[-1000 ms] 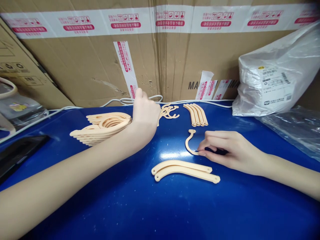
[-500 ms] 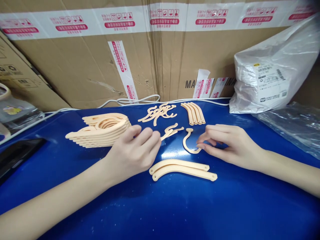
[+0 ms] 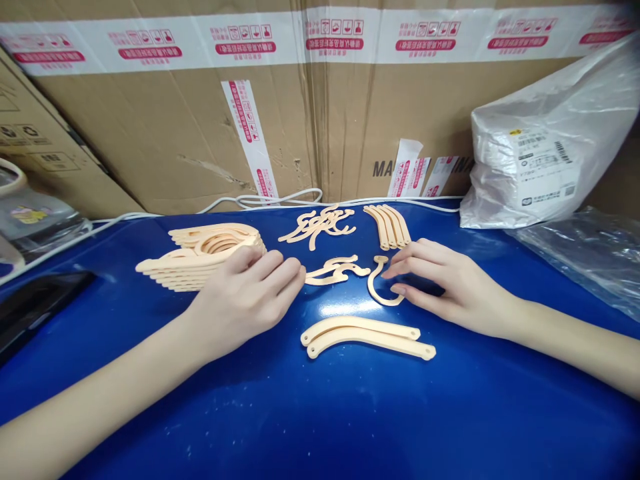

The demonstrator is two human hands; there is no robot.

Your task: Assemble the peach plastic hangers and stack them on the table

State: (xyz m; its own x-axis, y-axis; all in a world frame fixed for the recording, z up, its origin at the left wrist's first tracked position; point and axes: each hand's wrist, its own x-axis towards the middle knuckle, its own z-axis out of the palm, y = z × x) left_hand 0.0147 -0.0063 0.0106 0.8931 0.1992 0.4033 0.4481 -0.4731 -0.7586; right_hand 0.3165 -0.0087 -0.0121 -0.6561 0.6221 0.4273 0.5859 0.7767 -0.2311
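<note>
My left hand (image 3: 253, 287) is closed, its fingers curled at the left end of a pair of small wavy wooden pieces (image 3: 336, 270); the fingertips themselves are hidden behind the knuckles. Just right of these lies a hook-shaped wooden piece (image 3: 373, 288), its lower end passing under my right hand (image 3: 443, 283). The thumb and forefinger of that hand are apart, with nothing visible between them. Nearer to me, two long curved wooden bars (image 3: 367, 339) with holes in their ends lie side by side. A stack of large, pale curved wooden parts (image 3: 170, 270) sits behind my left hand.
Farther back are a loose pile of small curved pieces (image 3: 320, 223) and a row of several short bars (image 3: 387, 225). A white cable (image 3: 280, 200) runs along the cardboard boxes (image 3: 175, 133). A plastic-wrapped parcel (image 3: 520, 167) stands right; a dark phone-like object (image 3: 45, 307) lies left.
My left hand has drawn back leftward, and the wavy pieces beside it now lie at a different angle. My right hand's thumb and forefinger have spread apart over the hook-shaped piece.
</note>
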